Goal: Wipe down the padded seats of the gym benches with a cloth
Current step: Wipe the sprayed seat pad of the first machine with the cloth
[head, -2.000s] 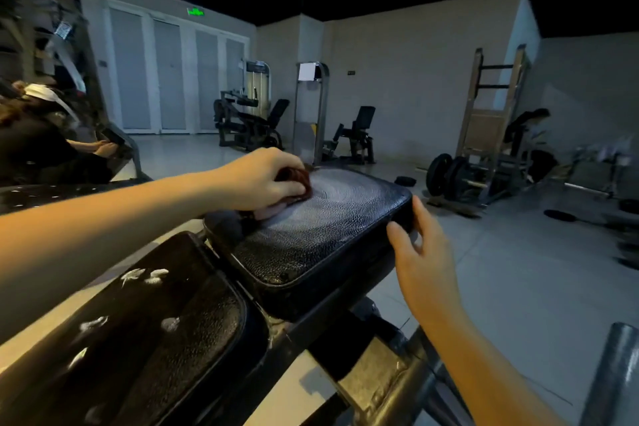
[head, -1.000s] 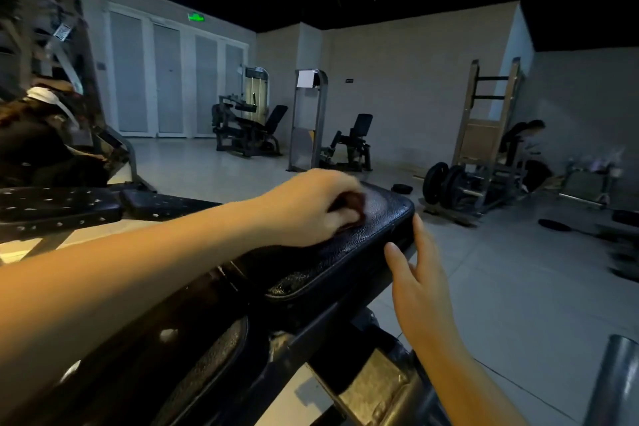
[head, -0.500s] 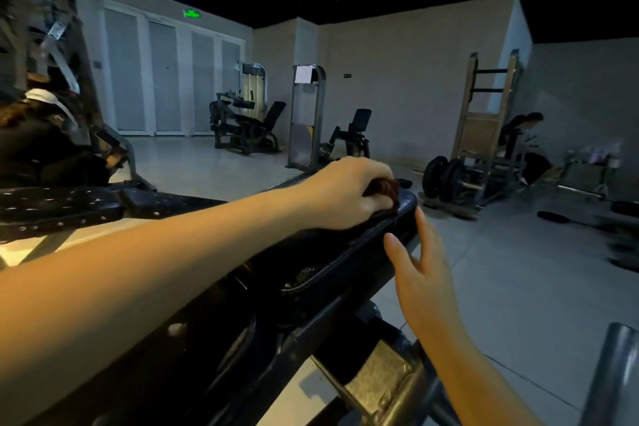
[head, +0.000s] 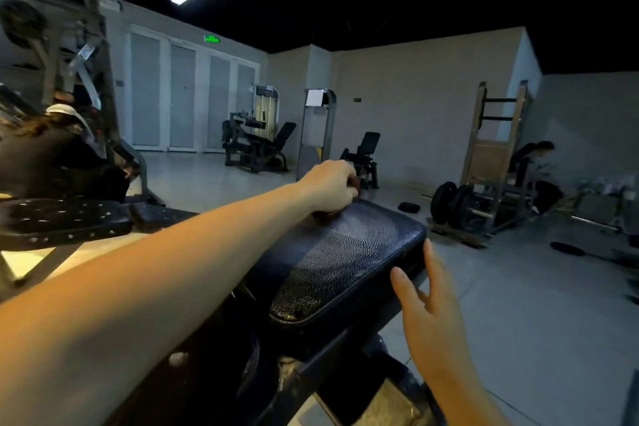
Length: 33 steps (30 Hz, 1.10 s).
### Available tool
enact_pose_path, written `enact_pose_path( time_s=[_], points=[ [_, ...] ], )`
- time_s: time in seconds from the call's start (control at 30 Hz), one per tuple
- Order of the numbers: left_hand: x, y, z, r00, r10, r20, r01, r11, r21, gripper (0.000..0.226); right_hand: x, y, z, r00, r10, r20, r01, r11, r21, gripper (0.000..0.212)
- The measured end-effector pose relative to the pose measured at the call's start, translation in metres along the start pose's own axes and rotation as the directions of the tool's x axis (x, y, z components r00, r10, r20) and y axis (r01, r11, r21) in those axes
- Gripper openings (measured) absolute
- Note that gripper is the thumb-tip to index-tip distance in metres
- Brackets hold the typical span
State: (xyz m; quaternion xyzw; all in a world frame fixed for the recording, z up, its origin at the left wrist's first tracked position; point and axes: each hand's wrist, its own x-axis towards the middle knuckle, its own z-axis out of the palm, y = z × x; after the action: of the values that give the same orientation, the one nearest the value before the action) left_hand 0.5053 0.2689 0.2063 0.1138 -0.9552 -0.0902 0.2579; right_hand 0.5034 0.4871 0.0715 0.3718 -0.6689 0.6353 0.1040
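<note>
Head view: left hand [head: 332, 188] curled round dark red cloth [head: 355, 183], holding it at far end of black padded seat [head: 345, 252]. Right hand [head: 432, 315] empty, fingers straight, beside seat's right edge.

The cloth [head: 355, 181] is nearly all hidden inside the left hand [head: 330, 188]; only a dark reddish scrap shows past the fingers. The left forearm [head: 179, 263] covers the near left part of the seat pad [head: 345, 252]. The green sign [head: 212, 38] over the far doors [head: 179, 90] is too small to read. At far right, 1 seated person [head: 532, 156] is blurred.
</note>
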Motion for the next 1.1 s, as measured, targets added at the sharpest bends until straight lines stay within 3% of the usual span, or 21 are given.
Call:
enact_pose_path(
  time_s=[0.1, 0.17, 0.3, 0.4, 0.5, 0.6, 0.73, 0.87, 0.97, 1.03, 1.1],
  points=[
    [-0.036, 0.009, -0.012, 0.974, 0.201, 0.107, -0.195, 0.979, -0.062, 0.013, 0.001, 0.003, -0.001, 1.000, 0.014, 0.004, -0.015, 1.000, 0.013, 0.062],
    [-0.064, -0.010, -0.025, 0.959, 0.236, 0.153, -0.233, 0.972, -0.040, 0.010, 0.002, 0.004, -0.001, 1.000, 0.004, 0.007, -0.004, 1.000, 0.029, 0.060],
    [-0.070, -0.072, -0.040, 0.996, 0.022, 0.081, -0.035, 0.984, 0.174, 0.017, 0.001, 0.005, 0.002, 1.000, -0.017, -0.012, 0.017, 1.000, 0.019, 0.058],
    [-0.040, -0.062, -0.025, 0.998, -0.056, 0.035, 0.050, 0.986, 0.157, 0.017, 0.002, 0.005, 0.002, 1.000, -0.012, -0.007, 0.013, 0.999, 0.034, 0.057],
    [-0.019, -0.008, -0.005, 0.999, 0.045, -0.008, -0.045, 0.998, 0.034, 0.009, 0.002, 0.007, 0.001, 1.000, -0.001, 0.002, 0.001, 1.000, 0.010, 0.061],
    [-0.035, 0.045, 0.001, 0.972, 0.235, 0.013, -0.234, 0.970, -0.072, 0.004, 0.000, 0.005, -0.001, 1.000, -0.003, 0.015, 0.003, 1.000, 0.003, 0.059],
    [-0.093, 0.032, -0.012, 0.917, 0.398, 0.020, -0.394, 0.911, -0.120, 0.002, 0.000, 0.007, -0.003, 1.000, -0.001, 0.030, 0.000, 1.000, 0.005, 0.055],
    [-0.092, -0.026, -0.023, 0.983, 0.185, -0.020, -0.184, 0.983, 0.006, 0.010, 0.000, 0.007, 0.000, 1.000, -0.012, 0.016, 0.012, 1.000, -0.017, 0.066],
    [-0.048, -0.027, -0.013, 1.000, -0.014, -0.018, 0.016, 0.996, 0.089, 0.017, 0.001, 0.005, 0.000, 1.000, 0.004, 0.008, -0.004, 1.000, -0.018, 0.063],
    [-0.026, -0.003, -0.002, 0.999, -0.024, -0.033, 0.026, 0.998, 0.053, 0.018, -0.001, 0.005, 0.000, 1.000, 0.012, 0.010, -0.012, 1.000, -0.026, 0.063],
    [-0.018, 0.030, 0.007, 0.998, 0.054, -0.043, -0.055, 0.998, -0.014, 0.017, -0.001, 0.004, -0.001, 1.000, 0.012, 0.018, -0.012, 1.000, -0.029, 0.059]
  ],
)
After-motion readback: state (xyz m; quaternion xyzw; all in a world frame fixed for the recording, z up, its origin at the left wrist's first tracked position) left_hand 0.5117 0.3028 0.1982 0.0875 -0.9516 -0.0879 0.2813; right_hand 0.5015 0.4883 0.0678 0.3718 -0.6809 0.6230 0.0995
